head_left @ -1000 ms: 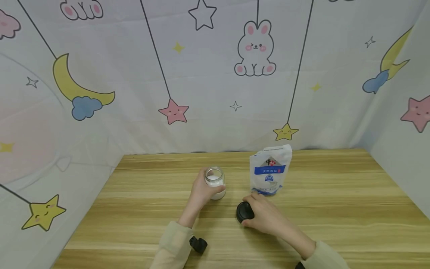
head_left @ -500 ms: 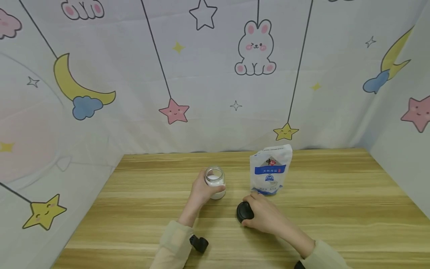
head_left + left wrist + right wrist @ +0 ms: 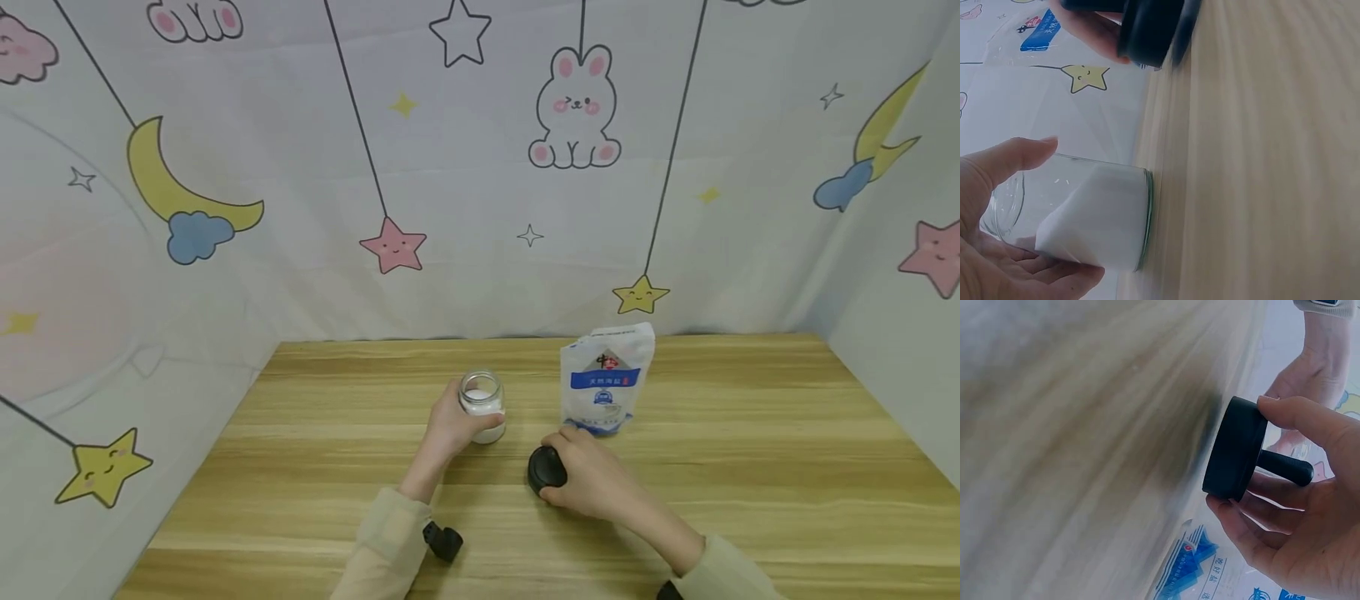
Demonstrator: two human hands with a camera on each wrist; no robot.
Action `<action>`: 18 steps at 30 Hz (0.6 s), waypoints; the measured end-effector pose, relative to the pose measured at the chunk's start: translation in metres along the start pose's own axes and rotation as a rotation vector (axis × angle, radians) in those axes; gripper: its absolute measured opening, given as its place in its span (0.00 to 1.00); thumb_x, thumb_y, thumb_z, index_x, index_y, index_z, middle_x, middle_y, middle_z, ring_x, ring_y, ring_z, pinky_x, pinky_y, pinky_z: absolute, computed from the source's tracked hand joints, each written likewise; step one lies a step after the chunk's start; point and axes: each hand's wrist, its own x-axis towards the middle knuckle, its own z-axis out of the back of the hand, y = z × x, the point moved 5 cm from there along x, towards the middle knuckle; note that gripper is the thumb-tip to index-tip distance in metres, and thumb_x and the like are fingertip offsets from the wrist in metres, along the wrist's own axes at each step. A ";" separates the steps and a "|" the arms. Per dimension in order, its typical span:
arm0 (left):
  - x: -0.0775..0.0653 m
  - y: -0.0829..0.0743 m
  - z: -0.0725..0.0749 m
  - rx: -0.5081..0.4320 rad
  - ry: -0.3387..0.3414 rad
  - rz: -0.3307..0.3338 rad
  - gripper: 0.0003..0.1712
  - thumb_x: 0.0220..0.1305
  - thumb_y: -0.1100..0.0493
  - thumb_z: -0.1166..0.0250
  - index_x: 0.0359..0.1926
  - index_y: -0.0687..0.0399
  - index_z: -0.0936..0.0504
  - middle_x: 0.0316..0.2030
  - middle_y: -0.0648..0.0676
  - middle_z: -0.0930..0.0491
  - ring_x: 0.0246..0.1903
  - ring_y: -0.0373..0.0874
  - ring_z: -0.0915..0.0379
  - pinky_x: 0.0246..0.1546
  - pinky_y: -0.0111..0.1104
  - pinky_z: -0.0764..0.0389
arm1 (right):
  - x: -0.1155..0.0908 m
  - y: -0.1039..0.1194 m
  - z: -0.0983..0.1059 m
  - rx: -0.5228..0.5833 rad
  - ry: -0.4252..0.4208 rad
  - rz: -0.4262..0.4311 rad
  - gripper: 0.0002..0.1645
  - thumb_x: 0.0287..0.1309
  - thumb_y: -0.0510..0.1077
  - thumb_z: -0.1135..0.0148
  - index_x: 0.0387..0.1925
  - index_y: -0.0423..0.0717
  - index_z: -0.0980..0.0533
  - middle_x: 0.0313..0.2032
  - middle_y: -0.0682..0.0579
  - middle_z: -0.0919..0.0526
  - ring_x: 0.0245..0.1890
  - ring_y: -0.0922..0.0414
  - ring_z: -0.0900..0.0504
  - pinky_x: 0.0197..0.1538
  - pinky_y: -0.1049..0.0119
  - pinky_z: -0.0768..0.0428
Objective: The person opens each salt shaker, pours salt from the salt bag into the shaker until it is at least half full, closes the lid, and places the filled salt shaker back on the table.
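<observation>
My left hand (image 3: 451, 422) grips an uncapped glass jar (image 3: 480, 407) standing upright on the table, thumb on one side and fingers round the other. White salt-like grains (image 3: 1100, 219) lie sloped inside it, as the left wrist view shows. To the jar's right and nearer me, my right hand (image 3: 592, 477) holds a round black lid (image 3: 546, 472) by its rim, thumb and fingers on opposite sides. A short black knob (image 3: 1285, 467) sticks out from the lid toward the palm. The lid is close to the table surface, apart from the jar.
A white and blue salt bag (image 3: 604, 379) stands upright just behind my right hand. The wooden table (image 3: 735, 417) ends at a patterned cloth (image 3: 480, 192) at the back. A black wrist camera (image 3: 442, 542) sits by the left sleeve.
The head view has shifted very slightly. Both hands keep their holds on the jar and the lid, with almost no movement.
</observation>
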 end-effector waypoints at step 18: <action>0.000 -0.003 0.002 0.067 -0.005 -0.038 0.45 0.47 0.56 0.23 0.63 0.66 0.35 0.56 0.65 0.25 0.54 0.60 0.27 0.54 0.50 0.23 | 0.008 0.008 0.017 0.079 -0.127 0.004 0.37 0.43 0.51 0.24 0.55 0.41 0.25 0.50 0.45 0.21 0.49 0.50 0.22 0.48 0.55 0.18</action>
